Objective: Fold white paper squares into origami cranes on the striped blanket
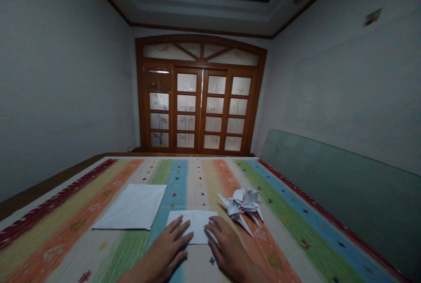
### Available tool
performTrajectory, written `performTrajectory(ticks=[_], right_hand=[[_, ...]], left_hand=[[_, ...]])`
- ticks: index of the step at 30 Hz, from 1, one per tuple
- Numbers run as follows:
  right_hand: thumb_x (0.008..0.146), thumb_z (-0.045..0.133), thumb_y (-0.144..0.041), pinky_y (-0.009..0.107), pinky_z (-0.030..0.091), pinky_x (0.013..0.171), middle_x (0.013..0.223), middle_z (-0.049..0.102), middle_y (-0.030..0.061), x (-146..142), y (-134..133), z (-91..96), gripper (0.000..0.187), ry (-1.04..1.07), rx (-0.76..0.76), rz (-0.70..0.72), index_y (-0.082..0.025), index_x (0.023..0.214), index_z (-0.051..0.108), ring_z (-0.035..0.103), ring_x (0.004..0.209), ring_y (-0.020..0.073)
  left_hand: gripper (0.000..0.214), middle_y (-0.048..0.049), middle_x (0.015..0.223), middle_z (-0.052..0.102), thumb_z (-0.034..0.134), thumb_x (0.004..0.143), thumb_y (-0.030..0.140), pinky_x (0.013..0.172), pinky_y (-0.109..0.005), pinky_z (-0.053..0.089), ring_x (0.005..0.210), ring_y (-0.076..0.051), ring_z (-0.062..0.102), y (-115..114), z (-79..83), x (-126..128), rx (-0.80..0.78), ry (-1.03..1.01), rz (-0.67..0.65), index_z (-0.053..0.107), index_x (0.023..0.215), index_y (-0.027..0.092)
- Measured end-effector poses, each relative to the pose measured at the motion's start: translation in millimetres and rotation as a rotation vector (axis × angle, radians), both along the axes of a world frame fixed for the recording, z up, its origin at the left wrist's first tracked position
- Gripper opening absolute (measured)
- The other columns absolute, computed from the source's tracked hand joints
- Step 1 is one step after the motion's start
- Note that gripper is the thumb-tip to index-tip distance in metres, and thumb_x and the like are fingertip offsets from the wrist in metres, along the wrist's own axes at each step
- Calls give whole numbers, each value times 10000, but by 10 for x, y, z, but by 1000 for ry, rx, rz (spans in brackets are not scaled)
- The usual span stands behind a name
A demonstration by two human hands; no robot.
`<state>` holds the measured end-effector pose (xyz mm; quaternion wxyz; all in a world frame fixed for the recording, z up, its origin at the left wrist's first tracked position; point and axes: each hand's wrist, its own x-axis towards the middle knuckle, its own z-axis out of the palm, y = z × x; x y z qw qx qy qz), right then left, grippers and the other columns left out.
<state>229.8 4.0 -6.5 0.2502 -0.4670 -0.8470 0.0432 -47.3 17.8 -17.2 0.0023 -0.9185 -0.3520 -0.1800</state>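
A folded white sheet of paper (pixel 197 226) lies flat on the striped tablecloth in front of me. My left hand (pixel 169 243) rests on its left side, fingers stretched out and a little apart. On the right edge of the same paper lie the fingers of my right hand (pixel 222 241), spread and slightly bent. Neither hand grips the paper; both press on it from above. To the right sits a cluster of folded white paper cranes (pixel 243 206), with pointed tips sticking out. A larger white stack of paper (pixel 134 207) lies to the left.
The tablecloth (pixel 286 239) has coloured stripes and covers the table, whose brown wooden edge (pixel 42 185) shows at the left. A pale green panel (pixel 329 173) stands along the right side. Beyond the table are wooden doors with glass panes (pixel 199 107).
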Motion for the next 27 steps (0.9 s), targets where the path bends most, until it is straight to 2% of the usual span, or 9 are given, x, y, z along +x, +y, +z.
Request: performTrajectory(ticks=[3,6,17,22,27], right_hand=[[959,577,-262,450,410,1161,1532,501,145,-6,-54,56,458,-43,-166,114,-208,1414,576,476,1402,310],[994,552,-339,465,370,1190,1567,458,124,5,-75,113,482,-32,-259,122,-227,1462,535,439,1437,308],[993,553,-317,480,333,1209,1565,449,117,5,-47,135,460,6,-278,115,-225,1443,563,415,1452,308],[982,555,-320,499,309,1216,1576,427,131,83,1,167,493,-37,-299,34,-198,1459,541,392,1465,314],[949,600,-340,482,324,1209,1560,459,131,136,12,237,500,-42,-303,-1,-204,1430,578,424,1447,312]], left_hand=[[625,6,1628,365,577,1014,345,1144,-568,433,1476,-337,366,-60,36,46,-60,23,-24,287,1564,407],[604,14,1626,356,553,1027,375,1147,-561,430,1473,-330,374,-44,25,39,-83,4,-25,275,1560,425],[607,-7,1607,391,494,1053,371,1168,-557,398,1467,-307,390,92,-42,-123,-71,-16,5,198,1582,395],[543,-26,1583,441,538,1032,349,1153,-549,422,1451,-309,419,212,-66,-242,-46,-40,38,357,1543,378],[401,-56,1469,592,618,985,352,1093,-550,490,1376,-333,520,200,46,-239,-52,-54,48,603,1386,346]])
